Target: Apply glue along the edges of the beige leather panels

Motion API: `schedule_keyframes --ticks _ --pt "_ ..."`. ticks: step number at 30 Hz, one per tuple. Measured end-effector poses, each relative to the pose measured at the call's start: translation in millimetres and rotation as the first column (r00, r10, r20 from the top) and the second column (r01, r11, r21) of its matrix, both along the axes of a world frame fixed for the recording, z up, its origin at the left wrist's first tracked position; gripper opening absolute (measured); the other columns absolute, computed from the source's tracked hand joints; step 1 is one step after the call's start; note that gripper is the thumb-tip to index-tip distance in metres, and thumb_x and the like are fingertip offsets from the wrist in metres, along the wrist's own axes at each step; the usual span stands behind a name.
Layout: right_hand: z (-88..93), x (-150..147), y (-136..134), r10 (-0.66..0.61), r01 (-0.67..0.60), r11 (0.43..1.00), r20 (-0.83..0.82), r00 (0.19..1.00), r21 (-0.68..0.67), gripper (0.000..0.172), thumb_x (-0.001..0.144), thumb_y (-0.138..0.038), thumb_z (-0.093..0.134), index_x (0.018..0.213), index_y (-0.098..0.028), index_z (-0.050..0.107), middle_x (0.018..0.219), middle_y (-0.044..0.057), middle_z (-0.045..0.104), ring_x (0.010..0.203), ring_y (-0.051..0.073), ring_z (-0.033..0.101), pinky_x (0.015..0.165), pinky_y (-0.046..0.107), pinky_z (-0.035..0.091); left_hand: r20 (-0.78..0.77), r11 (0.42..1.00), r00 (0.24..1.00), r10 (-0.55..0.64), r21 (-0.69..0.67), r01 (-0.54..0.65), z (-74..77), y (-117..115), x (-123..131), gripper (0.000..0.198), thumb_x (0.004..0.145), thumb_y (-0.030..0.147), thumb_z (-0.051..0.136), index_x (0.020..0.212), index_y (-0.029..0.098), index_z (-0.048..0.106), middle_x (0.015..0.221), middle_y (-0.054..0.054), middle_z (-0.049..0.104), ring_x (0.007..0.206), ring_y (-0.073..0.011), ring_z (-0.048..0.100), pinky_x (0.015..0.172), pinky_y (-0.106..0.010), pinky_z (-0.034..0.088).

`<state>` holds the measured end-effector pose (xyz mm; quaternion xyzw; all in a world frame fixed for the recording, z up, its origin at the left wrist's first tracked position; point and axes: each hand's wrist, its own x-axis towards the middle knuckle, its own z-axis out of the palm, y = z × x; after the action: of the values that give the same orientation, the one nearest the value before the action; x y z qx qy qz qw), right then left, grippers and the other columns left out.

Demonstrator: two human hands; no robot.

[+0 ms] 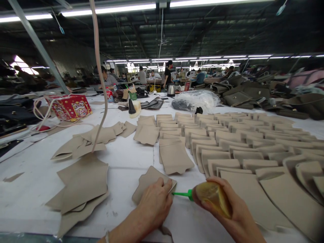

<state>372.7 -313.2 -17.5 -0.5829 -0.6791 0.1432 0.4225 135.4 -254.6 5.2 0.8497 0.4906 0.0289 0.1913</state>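
Observation:
My left hand (156, 201) is closed on a beige leather-like piece (149, 176), fingers curled over its right side against the white table. In my right hand (234, 206) is a soft, see-through squeeze bottle (214, 197) of amber liquid, probably glue. Its thin green nozzle points left, and the tip is at the piece's right edge, close to my left fingertips. Whether the tip touches the edge I cannot tell. Left of my hands lies a loose stack of similar beige pieces (84, 184). A small dark scrap (165, 231) shows below my left wrist.
Rows of overlapping folded beige pieces (215, 148) cover the right side of the table (121, 189). A cable (97, 67) hangs down at the left stack. Farther back are a red patterned box (72, 107), a clear plastic bag (196, 100), dark bags (243, 94) and people working.

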Motion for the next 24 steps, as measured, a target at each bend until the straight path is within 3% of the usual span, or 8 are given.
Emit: schedule_keyframes --ticks 6,12,18,24 --pt "4.5 -3 4 -0.078 0.081 0.995 -0.049 0.996 0.052 0.037 0.087 -0.047 0.062 0.116 -0.028 0.048 0.108 0.0 0.057 0.092 0.021 0.058 0.079 0.027 0.046 0.046 1.0 0.999 -0.011 -0.001 0.011 2.6 0 -3 0.045 0.086 0.022 0.033 0.126 0.024 0.052 0.098 -0.008 0.06 0.086 -0.024 0.062 0.077 -0.034 0.048" --pt "3.0 -5 -3 -0.038 0.024 0.996 -0.176 0.984 -0.084 0.04 0.085 -0.047 0.064 0.115 -0.028 0.048 0.102 -0.002 0.058 0.085 0.02 0.059 0.075 0.024 0.047 0.078 1.0 0.997 -0.013 -0.007 0.013 3.5 -1 -4 0.043 0.086 0.023 0.034 0.124 0.026 0.054 0.095 -0.006 0.06 0.086 -0.0234 0.062 0.077 -0.034 0.048" --pt "7.1 -4 3 -0.088 0.082 0.996 -0.176 0.98 -0.041 0.039 0.083 -0.046 0.065 0.113 -0.025 0.05 0.105 0.0 0.058 0.091 0.022 0.058 0.076 0.026 0.046 0.091 0.999 0.995 -0.029 -0.01 0.03 4.9 -1 -6 0.043 0.085 0.022 0.034 0.122 0.026 0.056 0.094 -0.006 0.06 0.086 -0.0239 0.062 0.076 -0.034 0.048" --pt "11.6 -16 -10 -0.078 0.008 0.98 -0.353 0.932 -0.198 0.044 0.079 -0.048 0.065 0.113 -0.025 0.049 0.092 -0.002 0.06 0.078 0.021 0.058 0.071 0.027 0.043 0.107 1.0 0.994 -0.023 -0.013 0.024 3.1 0 -7 0.043 0.086 0.023 0.034 0.123 0.029 0.055 0.09 -0.005 0.058 0.084 -0.0223 0.062 0.075 -0.032 0.047"
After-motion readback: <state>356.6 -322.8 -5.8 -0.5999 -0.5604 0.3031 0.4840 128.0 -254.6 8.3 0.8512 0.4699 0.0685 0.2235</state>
